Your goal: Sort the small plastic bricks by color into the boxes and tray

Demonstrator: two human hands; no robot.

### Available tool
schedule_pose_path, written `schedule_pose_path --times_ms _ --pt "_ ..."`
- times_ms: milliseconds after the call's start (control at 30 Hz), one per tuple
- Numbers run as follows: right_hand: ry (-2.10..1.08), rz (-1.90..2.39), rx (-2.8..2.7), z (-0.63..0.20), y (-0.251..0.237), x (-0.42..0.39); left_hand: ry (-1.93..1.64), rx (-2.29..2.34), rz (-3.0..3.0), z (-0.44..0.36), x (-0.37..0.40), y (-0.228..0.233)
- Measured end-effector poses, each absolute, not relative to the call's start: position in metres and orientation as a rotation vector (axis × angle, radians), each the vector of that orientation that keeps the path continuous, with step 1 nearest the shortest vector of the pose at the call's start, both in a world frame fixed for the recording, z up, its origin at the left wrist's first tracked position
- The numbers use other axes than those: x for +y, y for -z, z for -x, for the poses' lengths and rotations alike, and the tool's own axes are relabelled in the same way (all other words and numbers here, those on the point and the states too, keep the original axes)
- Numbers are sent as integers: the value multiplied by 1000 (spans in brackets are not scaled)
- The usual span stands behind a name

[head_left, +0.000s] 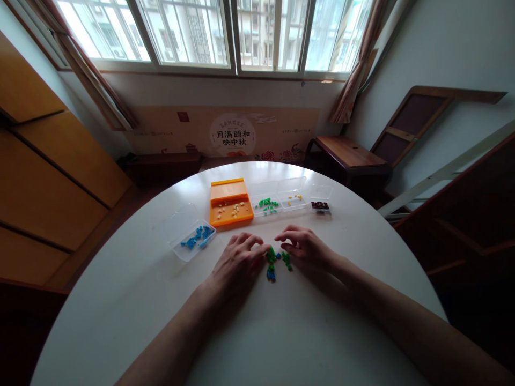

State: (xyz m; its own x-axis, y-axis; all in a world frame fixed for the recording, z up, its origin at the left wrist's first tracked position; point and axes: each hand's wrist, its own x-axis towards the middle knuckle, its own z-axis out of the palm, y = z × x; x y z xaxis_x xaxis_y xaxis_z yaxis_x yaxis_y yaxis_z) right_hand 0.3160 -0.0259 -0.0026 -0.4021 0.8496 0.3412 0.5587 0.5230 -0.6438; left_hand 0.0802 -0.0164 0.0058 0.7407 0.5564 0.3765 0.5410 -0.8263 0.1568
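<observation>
Two bare arms (177,327) nearest, reaching in from the near left and near right. At the far side, a wide, bright window (193,32). On the left, a big brown wooden cupboard (44,187). In the middle, a round white surface (120,316).

On its far part, an orange tray (229,188) with cream bits (234,209) in the near half. Close together, two hands. Left hand (240,254) palm down, fingers bent, pointing finger right at the green bricks; thumb hidden, so cannot tell how open the grip or whether holding a brick. Right hand (303,246) just beside the bricks, grip a little open, with space between finger and thumb.

Next, clear boxes (185,259): left of the tray, blue bits (199,237); to its right in a row, green bits (267,203), yellow bits (300,197), dark brown bits (319,205).

Smallest, between the hands: green bricks (271,256) in two little clumps, blue bricks (271,275) at the near end and in the gap.
</observation>
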Motion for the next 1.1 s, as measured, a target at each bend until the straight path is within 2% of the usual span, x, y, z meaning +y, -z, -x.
schedule_pose_path --times_ms 400,667,1100 --pt "-628 1144 -2031 -304 5 -37 -862 879 -2833 -77 -12 0" --pt "-720 1111 -1972 -289 -2 -37 -1208 886 -2719 -76 -10 -2" --pt "-1139 1021 -1776 -275 -4 -28 -1358 887 -2716 -76 -13 -2"
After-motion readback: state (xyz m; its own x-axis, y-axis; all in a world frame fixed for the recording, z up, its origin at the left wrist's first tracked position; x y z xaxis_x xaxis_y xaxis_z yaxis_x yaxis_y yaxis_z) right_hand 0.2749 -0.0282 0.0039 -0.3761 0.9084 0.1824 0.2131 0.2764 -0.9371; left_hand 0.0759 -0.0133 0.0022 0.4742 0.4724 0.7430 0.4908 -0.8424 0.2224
